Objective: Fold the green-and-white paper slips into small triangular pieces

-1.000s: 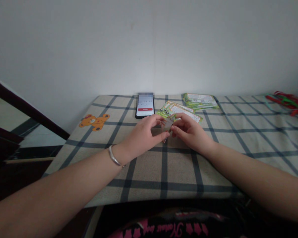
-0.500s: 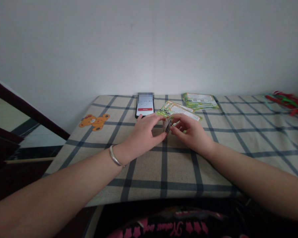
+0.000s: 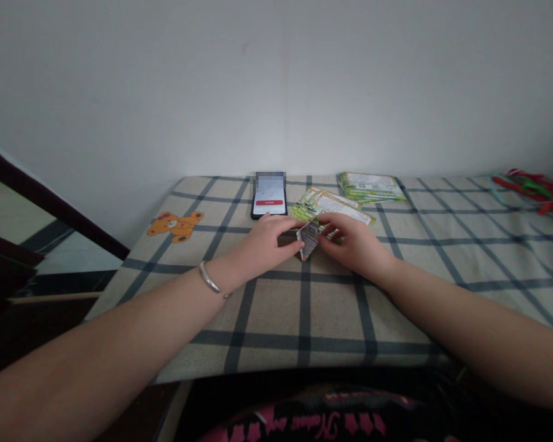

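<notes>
Nearest, at the lower edge of view: a dark top with pink lettering (image 3: 313, 420) on the person's front. Both bare forearms reach forward over a counter (image 3: 304, 319) covered in cream cloth with a navy check. A slim silver bangle (image 3: 209, 277) sits on the left wrist.

At centre, the hands work close together. The right hand (image 3: 354, 245) is curled, fingers and thumb closed on a small folded slip of white printed paper (image 3: 308, 239). The left hand (image 3: 265, 245) is partly open, its fingers reaching toward the slip; they seem to touch its left edge, but a firm grip cannot be confirmed. The slip stands tilted between the hands, above the cloth, its lower corner pointing down.

Just beyond: loose green-and-white printed leaflets (image 3: 329, 205), partly behind the right hand. A black smartphone (image 3: 270, 196) lies face up past the left fingers, an orange teddy-bear patch (image 3: 175, 226) to its left. Farther: a stacked pile of similar leaflets (image 3: 371, 187), tangled red and green ribbons (image 3: 532, 193), and a plain white wall (image 3: 276, 80).
</notes>
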A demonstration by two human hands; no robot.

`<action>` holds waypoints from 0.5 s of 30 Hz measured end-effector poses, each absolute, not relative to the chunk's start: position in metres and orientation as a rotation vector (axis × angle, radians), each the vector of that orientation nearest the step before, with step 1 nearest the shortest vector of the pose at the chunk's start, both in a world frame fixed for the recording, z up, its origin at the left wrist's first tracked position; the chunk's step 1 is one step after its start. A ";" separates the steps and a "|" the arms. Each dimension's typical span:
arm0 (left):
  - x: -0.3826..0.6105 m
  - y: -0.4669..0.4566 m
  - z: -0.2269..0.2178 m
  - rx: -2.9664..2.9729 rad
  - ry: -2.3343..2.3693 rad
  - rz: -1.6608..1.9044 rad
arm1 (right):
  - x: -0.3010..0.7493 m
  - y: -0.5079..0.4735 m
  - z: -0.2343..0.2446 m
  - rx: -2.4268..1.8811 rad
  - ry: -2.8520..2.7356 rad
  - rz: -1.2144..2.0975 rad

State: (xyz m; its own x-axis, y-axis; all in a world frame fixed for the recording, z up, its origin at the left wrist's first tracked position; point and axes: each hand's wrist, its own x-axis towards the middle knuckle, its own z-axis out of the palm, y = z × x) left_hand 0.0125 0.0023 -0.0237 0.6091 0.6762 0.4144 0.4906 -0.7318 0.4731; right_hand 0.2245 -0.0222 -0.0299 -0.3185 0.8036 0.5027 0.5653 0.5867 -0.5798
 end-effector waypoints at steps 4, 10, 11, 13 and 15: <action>0.012 0.001 -0.021 2.591 0.958 0.832 | 0.230 -0.021 -0.028 -1.083 -2.110 0.360; 0.011 0.000 -0.017 2.666 1.000 0.720 | 0.234 -0.021 -0.024 -1.074 -2.193 0.336; 0.010 0.000 -0.018 2.670 0.996 0.710 | 0.234 -0.021 -0.023 -1.080 -2.201 0.336; 0.009 0.002 -0.019 2.671 0.979 0.713 | 0.234 -0.022 -0.022 -1.089 -2.219 0.340; 0.008 0.004 -0.022 2.668 0.947 0.744 | 0.235 -0.023 -0.020 -1.096 -2.248 0.346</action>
State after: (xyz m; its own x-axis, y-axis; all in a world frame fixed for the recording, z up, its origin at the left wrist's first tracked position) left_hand 0.0077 0.0043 -0.0218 0.6654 0.6369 0.3895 0.5289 -0.7704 0.3562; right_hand 0.2346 -0.0229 -0.0198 -0.4735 0.7810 0.4071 0.6226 0.6238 -0.4725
